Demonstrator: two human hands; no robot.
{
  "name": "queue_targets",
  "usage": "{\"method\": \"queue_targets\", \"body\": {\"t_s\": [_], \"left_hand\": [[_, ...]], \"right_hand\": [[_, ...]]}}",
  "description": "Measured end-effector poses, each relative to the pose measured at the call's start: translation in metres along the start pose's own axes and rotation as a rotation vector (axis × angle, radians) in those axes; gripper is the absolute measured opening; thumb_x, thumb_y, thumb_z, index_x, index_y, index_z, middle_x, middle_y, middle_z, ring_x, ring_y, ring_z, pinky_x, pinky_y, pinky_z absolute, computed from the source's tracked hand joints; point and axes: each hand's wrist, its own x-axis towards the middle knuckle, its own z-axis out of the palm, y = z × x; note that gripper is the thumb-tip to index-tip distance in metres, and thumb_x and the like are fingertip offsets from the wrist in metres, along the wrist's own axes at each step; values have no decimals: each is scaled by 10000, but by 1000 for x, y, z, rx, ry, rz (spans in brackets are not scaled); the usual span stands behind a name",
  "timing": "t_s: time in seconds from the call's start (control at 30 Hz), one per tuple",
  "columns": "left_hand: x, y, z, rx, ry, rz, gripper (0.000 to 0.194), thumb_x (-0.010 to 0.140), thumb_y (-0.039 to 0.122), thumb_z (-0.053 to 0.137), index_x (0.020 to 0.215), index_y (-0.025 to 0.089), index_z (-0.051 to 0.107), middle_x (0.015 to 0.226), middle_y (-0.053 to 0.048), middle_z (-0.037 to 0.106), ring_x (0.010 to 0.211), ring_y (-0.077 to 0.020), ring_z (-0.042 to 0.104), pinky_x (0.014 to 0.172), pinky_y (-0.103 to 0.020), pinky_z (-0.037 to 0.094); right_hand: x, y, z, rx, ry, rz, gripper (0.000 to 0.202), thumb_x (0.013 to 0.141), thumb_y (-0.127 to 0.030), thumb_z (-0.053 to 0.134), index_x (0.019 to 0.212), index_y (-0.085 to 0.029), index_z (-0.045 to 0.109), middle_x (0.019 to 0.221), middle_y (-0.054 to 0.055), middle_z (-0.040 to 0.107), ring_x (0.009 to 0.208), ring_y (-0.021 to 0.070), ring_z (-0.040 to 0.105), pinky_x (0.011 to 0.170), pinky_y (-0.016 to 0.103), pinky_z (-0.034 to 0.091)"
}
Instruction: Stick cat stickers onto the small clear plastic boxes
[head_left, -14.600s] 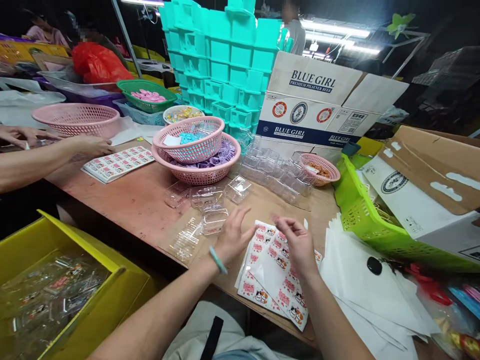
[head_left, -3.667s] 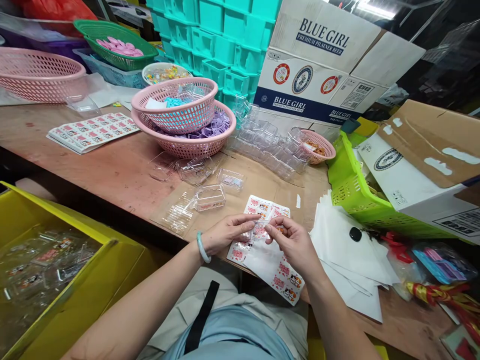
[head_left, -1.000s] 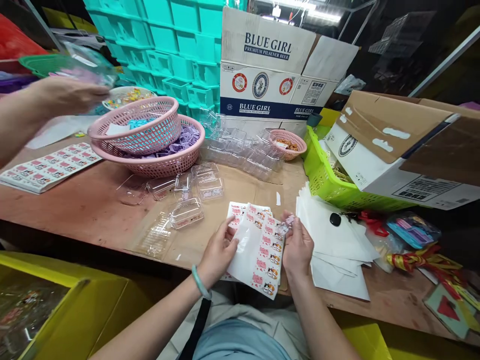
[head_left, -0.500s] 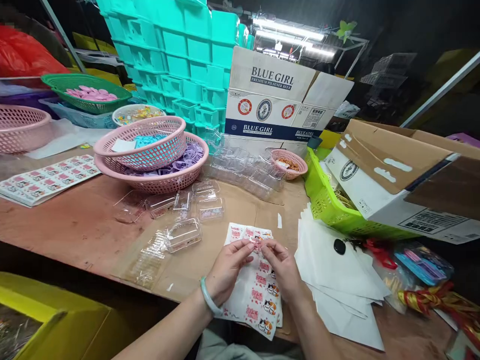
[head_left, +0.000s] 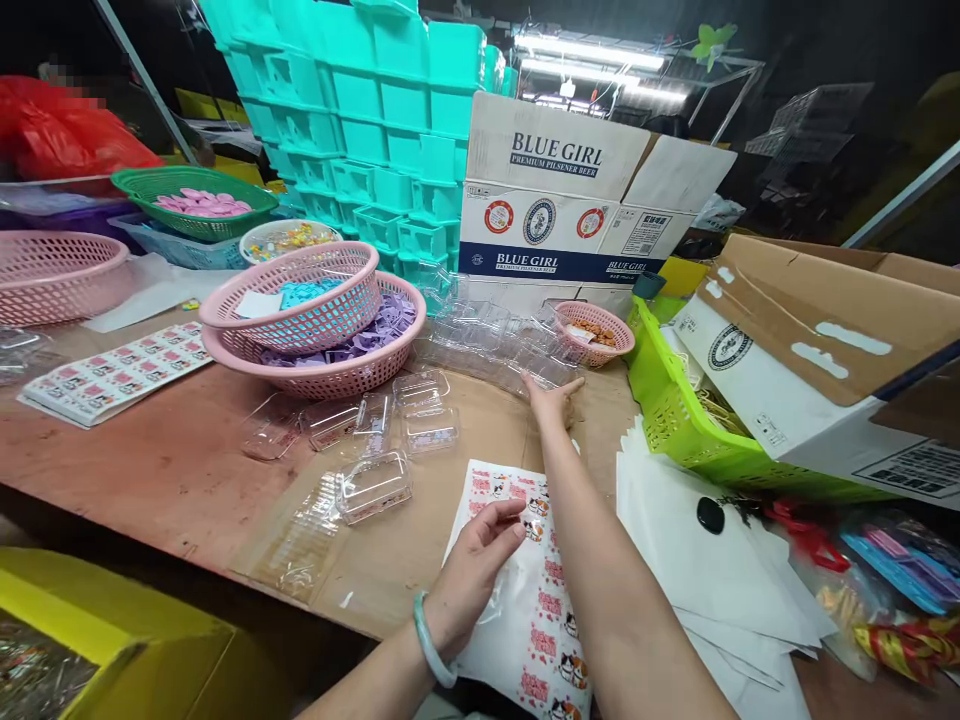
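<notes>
My left hand [head_left: 480, 560], with a pale green bangle [head_left: 431, 640] on its wrist, hovers over a sticker sheet [head_left: 517, 600] printed with pink lettering and cartoon cats. Its thumb and forefinger curl towards each other; whatever lies between them is too small or clear to make out. My right hand [head_left: 551, 400] stretches forward, fingers apart, to the near edge of the piled clear plastic boxes [head_left: 487, 335]. Whether its fingertips touch a box I cannot tell. Left of the sheet, a clear box [head_left: 375, 487] bearing a sticker sits on the cardboard among several similar boxes.
Stacked pink baskets [head_left: 315, 375] hold purple and blue pieces. A smaller pink basket [head_left: 607, 318] stands behind my right hand. White sheets [head_left: 697, 560] lie at right beside a lime-green basket [head_left: 675, 430]. Turquoise crates [head_left: 360, 130] and a beer carton [head_left: 555, 190] rise behind.
My right hand has left my left hand and reached forward to the clear boxes. The pink sticker both hands were pinching is no longer plainly visible. My left hand stays over the sheet.
</notes>
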Motion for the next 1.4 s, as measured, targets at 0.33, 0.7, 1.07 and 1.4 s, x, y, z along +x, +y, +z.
{"method": "queue_targets", "body": {"t_s": [0.33, 0.7, 1.07, 1.4], "left_hand": [[21, 18, -19, 79, 58, 197, 540, 765, 431, 697, 1226, 188, 554, 1320, -129, 531, 1234, -256, 467, 1063, -393, 335], [18, 45, -34, -82, 99, 65, 613, 753, 276, 683, 1328, 242, 473, 1082, -62, 600, 898, -151, 582, 799, -286, 457], [-27, 11, -31, -47, 72, 128, 547, 757, 336, 714, 1263, 251, 523, 1148, -66, 598, 1054, -190, 565, 963, -330, 393], [-22, 6, -35, -198, 74, -10, 468, 741, 385, 734, 1153, 184, 640, 1090, -64, 630, 1023, -169, 560, 1000, -341, 379]], "right_hand": [[-22, 51, -82, 304, -473, -163, 1217, 626, -401, 768, 1494, -286, -77, 1275, 85, 568, 1100, 210, 603, 903, 364, 514], [-30, 63, -91, 74, -583, -559, 1078, 713, -398, 707, 1502, -302, -21, 1409, 127, 436, 1202, 269, 512, 1016, 499, 395], [-138, 50, -126, 325, -447, -486, 250, 845, -450, 599, 893, -208, 638, 815, 41, 659, 736, 176, 609, 712, 332, 520], [-167, 51, -146, 267, -778, -161, 305, 761, -476, 706, 730, -181, 635, 556, -17, 605, 511, 99, 513, 533, 222, 428]]}}
